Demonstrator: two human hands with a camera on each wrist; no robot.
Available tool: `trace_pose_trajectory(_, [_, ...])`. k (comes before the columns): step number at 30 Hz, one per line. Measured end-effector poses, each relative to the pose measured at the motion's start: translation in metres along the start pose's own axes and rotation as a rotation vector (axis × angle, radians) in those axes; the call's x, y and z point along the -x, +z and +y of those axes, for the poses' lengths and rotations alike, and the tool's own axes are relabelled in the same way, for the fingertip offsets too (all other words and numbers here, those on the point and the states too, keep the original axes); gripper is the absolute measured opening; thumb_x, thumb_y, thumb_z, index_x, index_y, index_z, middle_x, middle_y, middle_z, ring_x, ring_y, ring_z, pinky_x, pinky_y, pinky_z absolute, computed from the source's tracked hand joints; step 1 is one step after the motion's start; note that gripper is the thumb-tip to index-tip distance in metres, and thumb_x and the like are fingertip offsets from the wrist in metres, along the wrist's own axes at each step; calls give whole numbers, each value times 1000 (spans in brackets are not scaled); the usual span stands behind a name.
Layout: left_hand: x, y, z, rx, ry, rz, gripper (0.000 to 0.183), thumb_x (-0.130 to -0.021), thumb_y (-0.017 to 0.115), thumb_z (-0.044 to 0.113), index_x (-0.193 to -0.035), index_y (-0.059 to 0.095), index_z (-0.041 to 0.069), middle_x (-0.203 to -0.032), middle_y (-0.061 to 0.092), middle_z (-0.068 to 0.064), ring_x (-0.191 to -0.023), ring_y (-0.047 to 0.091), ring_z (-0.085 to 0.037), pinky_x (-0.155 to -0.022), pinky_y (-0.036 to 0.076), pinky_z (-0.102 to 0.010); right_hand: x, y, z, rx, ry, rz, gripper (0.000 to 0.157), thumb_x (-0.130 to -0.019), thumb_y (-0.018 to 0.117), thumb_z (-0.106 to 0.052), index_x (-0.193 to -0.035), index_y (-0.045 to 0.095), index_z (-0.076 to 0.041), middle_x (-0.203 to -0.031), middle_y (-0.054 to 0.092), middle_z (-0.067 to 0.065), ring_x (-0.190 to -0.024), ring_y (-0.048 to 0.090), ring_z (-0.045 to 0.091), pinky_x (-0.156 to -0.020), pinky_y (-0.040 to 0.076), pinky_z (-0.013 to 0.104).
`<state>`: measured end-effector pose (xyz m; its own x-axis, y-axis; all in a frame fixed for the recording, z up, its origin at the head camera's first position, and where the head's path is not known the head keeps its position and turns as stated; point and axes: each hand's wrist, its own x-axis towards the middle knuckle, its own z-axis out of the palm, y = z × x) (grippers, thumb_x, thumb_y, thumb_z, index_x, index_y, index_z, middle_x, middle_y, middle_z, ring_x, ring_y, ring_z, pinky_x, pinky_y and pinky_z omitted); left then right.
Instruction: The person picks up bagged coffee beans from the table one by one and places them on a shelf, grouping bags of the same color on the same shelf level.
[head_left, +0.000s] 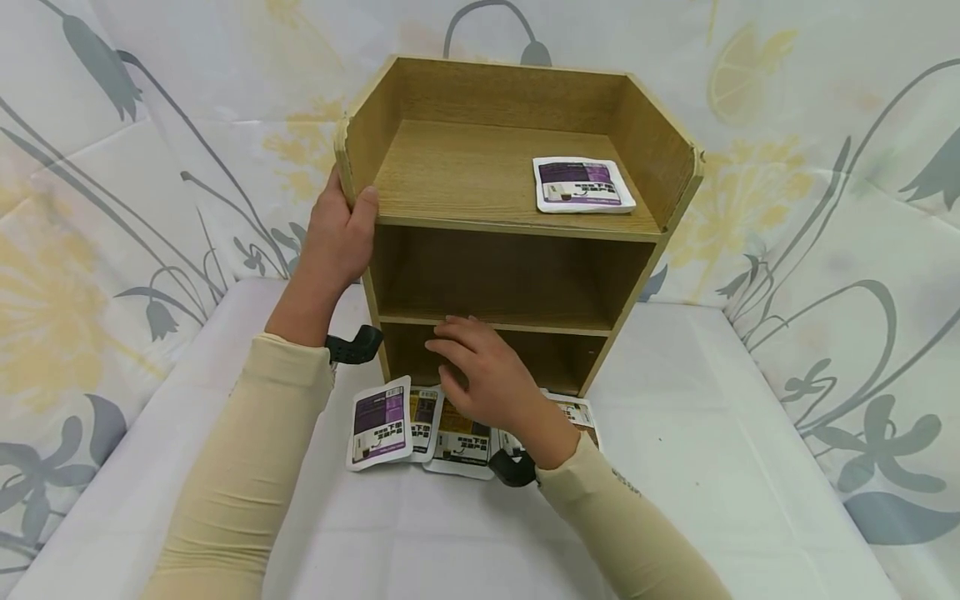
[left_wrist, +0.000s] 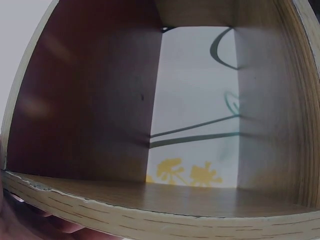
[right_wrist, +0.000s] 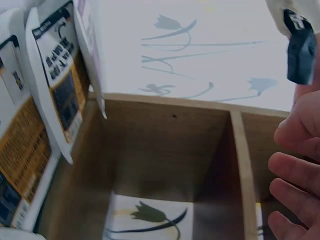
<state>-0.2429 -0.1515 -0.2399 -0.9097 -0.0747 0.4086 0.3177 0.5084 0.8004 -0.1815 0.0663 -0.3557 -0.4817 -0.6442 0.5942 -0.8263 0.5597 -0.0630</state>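
Observation:
A small wooden shelf unit (head_left: 517,229) stands upright in front of me. My left hand (head_left: 341,233) grips the front edge of its left side panel, thumb inside the top tier; its fingers (left_wrist: 55,225) partly show in the left wrist view. Before the lower tiers hangs my right hand (head_left: 487,371), fingers loosely bent, holding nothing. One purple-and-white pouch (head_left: 581,196) lies on the top tier, toward the right. At the unit's foot are another purple pouch (head_left: 381,422) and several brown-and-white ones (head_left: 461,446), partly covered by my right hand and wrist.
White cloth (head_left: 735,450) covers the table, and a flower-printed sheet (head_left: 825,208) rises behind and at the sides. Each wrist wears a black camera mount (head_left: 356,344). In the right wrist view, brown pouches (right_wrist: 62,75) lean against the unit's base.

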Motion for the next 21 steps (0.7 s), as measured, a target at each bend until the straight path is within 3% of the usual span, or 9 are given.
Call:
trace_pose_trajectory(10, [0,0,0,13,2,-10,50,-102,35,34,-145,33,10,-135,49,-23,-122,51,-37,-102,41,-54,0,23,-10,-15,20,-115,31,-90,63,-20,-120,67,-13,-127,63,5,-130,51,24,-112,36,38])
trace_pose_trajectory(21, [1,-1,1,17,-5,-14,50,-102,34,34,-146,32,10,-135,49,-22,-122,51,-36,-103,41,-53,-6,45,-22,-80,121,-385,39,-95,59,-31,-132,60,-20,-141,53,1,-138,42,19,-114,34,34])
